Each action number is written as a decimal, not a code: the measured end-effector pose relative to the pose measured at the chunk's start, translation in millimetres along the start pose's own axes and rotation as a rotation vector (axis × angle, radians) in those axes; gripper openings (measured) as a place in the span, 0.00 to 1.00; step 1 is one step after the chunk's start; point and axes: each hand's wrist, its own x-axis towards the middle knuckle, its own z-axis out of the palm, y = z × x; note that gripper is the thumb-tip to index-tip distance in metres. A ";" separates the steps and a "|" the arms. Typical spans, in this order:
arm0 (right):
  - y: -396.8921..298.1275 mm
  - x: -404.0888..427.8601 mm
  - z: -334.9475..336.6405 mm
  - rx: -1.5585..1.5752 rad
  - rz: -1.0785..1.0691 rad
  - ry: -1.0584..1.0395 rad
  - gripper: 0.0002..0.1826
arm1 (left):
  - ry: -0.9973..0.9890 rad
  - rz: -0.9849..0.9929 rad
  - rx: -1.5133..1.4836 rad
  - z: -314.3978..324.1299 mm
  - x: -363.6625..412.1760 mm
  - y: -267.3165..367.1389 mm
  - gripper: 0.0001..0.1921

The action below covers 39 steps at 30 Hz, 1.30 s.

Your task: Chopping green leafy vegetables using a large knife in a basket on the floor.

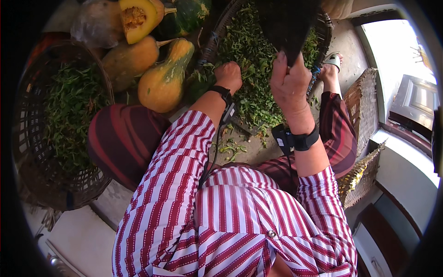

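Observation:
My left hand (229, 73) is curled into a fist at the near left side of a large round basket (211, 43). Leafy greens (205, 77) show right beside the fist and seem to be held in it; the fingertips are hidden. Chopped greens (247, 57) fill the basket and spread around both hands. My right hand (290, 78) grips the narrow end of a broad black blade-like object (288, 26), raised above the greens. That object is too dark to make out in detail, and its far end runs out of the picture.
Whole squashes (164, 78) and a cut squash (140, 20) lie to the left of the basket. A woven basket of greens (74, 110) stands by my left knee. Loose bits of leaf (232, 149) lie on the floor before me. Wicker baskets (361, 104) stand at right.

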 end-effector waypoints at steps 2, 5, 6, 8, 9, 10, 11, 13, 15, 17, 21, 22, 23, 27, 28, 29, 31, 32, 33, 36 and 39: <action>22.3 -21.0 14.0 0.025 0.030 0.022 0.05 | -0.059 -0.009 0.091 -7.9 1.1 4.1 0.16; 150.6 -111.1 41.2 -0.434 0.245 -0.485 0.10 | -0.031 0.038 0.146 -4.5 9.3 19.8 0.14; 145.2 -115.0 47.7 -0.385 0.269 -0.450 0.10 | 0.013 -0.026 0.172 2.2 9.4 13.1 0.13; 131.3 -92.8 45.0 -0.369 0.240 -0.477 0.10 | -0.009 -0.053 0.135 0.8 12.9 5.7 0.11; 116.9 -83.8 36.4 -0.357 0.215 -0.514 0.10 | -0.042 -0.081 0.093 3.3 7.5 4.0 0.09; 103.5 -70.3 27.8 -0.372 0.179 -0.472 0.10 | -0.033 -0.078 0.083 0.8 8.2 7.4 0.07; 84.6 -52.2 18.7 -0.375 0.183 -0.469 0.10 | -0.034 -0.073 0.083 -3.2 11.8 10.1 0.07; 38.5 -27.2 6.3 -0.194 0.242 -0.348 0.08 | -0.145 -0.070 0.084 -9.9 6.8 6.2 0.06; 18.7 -25.3 2.2 -0.091 0.222 -0.205 0.07 | -0.152 -0.097 0.083 -11.5 10.7 9.8 0.06; 23.9 -37.4 11.3 0.010 0.205 -0.059 0.06 | -0.190 -0.100 0.078 -15.0 10.7 13.6 0.07; 110.3 -125.3 59.8 -0.278 0.302 -0.326 0.10 | -0.076 -0.024 0.109 -3.8 10.4 20.4 0.09; 115.0 -128.8 61.3 -0.282 0.307 -0.316 0.11 | -0.082 -0.083 0.098 -1.8 11.1 21.1 0.09; 125.2 -125.2 60.3 -0.283 0.305 -0.308 0.11 | -0.089 -0.140 0.086 -0.2 12.6 21.9 0.10; 70.7 -66.4 23.9 -0.324 0.347 -0.432 0.09 | -0.150 -0.121 0.007 2.5 12.6 9.9 0.05; 42.0 -46.3 14.3 -0.208 0.294 -0.297 0.08 | -0.085 -0.066 -0.002 7.6 11.8 -0.6 0.04; 29.3 -36.7 9.5 -0.104 0.247 -0.150 0.08 | -0.089 -0.064 -0.003 6.9 12.6 2.4 0.04; 19.2 -42.4 14.5 -0.023 0.251 -0.034 0.07 | -0.181 -0.092 0.088 1.3 18.4 5.7 0.04; 17.4 -45.3 17.7 0.060 0.254 0.078 0.07 | -0.174 -0.114 0.098 0.6 18.2 5.4 0.07; 52.2 -74.1 32.9 0.027 0.317 0.057 0.07 | -0.171 -0.096 0.100 -2.5 19.2 13.0 0.07; 119.3 -137.5 64.4 -0.353 0.385 -0.296 0.08 | -0.133 -0.100 0.154 -4.3 16.2 20.5 0.12; 111.4 -126.9 56.3 -0.294 0.332 -0.379 0.09 | -0.054 -0.129 0.085 4.5 7.3 9.0 0.13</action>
